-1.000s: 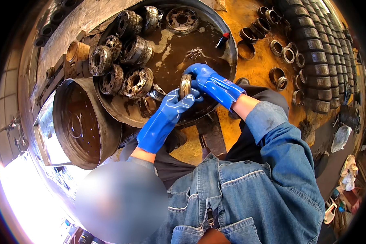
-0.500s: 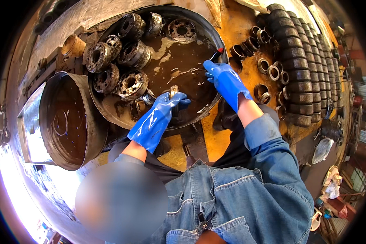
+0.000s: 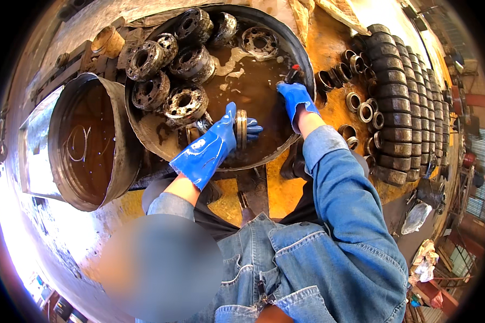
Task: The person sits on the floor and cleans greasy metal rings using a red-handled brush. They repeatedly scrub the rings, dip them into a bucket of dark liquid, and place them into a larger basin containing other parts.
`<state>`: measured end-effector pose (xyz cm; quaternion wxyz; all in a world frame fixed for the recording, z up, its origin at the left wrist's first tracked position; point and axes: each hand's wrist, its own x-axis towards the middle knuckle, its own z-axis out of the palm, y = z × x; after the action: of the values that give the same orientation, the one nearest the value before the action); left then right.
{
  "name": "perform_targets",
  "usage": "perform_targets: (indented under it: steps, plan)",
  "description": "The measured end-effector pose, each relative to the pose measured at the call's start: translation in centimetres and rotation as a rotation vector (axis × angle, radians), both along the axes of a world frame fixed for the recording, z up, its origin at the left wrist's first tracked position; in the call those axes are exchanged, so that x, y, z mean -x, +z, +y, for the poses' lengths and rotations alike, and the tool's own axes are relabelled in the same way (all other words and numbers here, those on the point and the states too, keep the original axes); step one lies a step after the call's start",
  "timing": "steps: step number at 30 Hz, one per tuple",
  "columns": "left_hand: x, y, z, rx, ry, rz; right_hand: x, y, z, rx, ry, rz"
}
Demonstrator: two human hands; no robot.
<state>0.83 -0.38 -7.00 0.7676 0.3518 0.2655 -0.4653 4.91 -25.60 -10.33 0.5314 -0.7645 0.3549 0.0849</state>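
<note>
My left hand (image 3: pixel 216 141), in a blue rubber glove, holds a metal ring (image 3: pixel 241 128) on edge just over the brown liquid in a large round tub (image 3: pixel 303 54). The fingers reach behind the ring and the thumb lies on its near side. My right hand (image 3: pixel 297 100), gloved too, is by the tub's right wall with its fingers curled at a dark tool with a red end (image 3: pixel 293 74). The rest of that tool is hidden. Dirty, hub-like round metal parts (image 3: pixel 185 101) are heaped at the tub's left, and one more flat part (image 3: pixel 260 43) lies at the far side.
Left of the tub stands a tilted drum (image 3: pixel 118 156) holding brown liquid. Loose metal rings (image 3: pixel 365 112) lie on the yellowish surface to the right, beside long stacked rows of dark rings (image 3: pixel 389 102). A rusty can (image 3: pixel 108 42) stands at the far left.
The view has shifted a little. My left hand has turned the ring so it shows larger and more upright. My right hand has tipped the red-ended tool more upright by the wall.
</note>
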Motion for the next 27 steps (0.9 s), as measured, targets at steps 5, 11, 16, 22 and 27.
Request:
perform_targets:
  steps: [5,11,16,22,27]
  plan:
    - [-0.2,0.3,0.0,-0.001,0.022,-0.03,-0.6,9.7,1.5,0.23,0.243,0.101]
    - [-0.5,0.3,1.1,-0.031,0.076,-0.057,2.8,16.6,2.9,0.052,0.547,-0.172]
    - [-0.5,0.3,1.0,-0.037,0.103,-0.067,6.6,18.3,5.8,-0.009,0.945,-0.325]
    - [-0.3,0.5,1.7,-0.074,0.136,-0.081,4.8,12.1,7.1,0.106,1.03,-0.816]
    - [-0.3,0.9,1.8,-0.084,0.162,-0.089,2.1,10.2,3.6,-0.077,0.649,-0.213]
